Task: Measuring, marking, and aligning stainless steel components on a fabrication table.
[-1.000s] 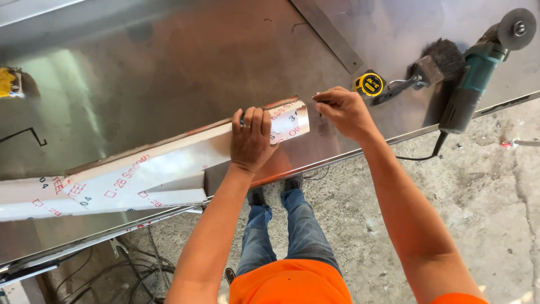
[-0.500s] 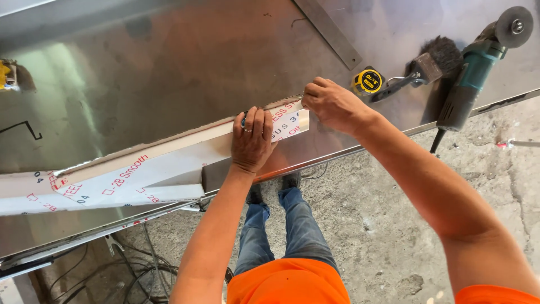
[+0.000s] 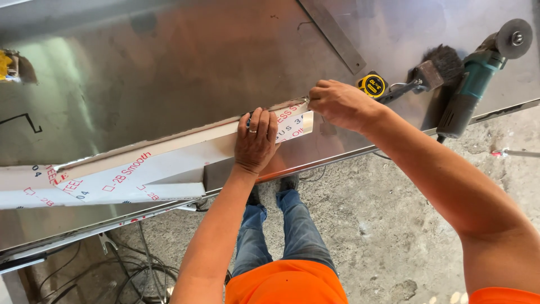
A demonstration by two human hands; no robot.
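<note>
at centre frame, a person's left hand lies flat, fingers spread, on a long film-wrapped steel channel across the steel tabletop, while the right hand has its fingers pinched on the channel's right end. the step looks like peeling or marking there; a steady hold matters. tape measure, brush and angle grinder sit upper right; concrete floor below.

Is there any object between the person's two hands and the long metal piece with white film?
Nothing visible. The left hand lies flat on the long film-covered metal channel, and the right hand touches its end.
</note>
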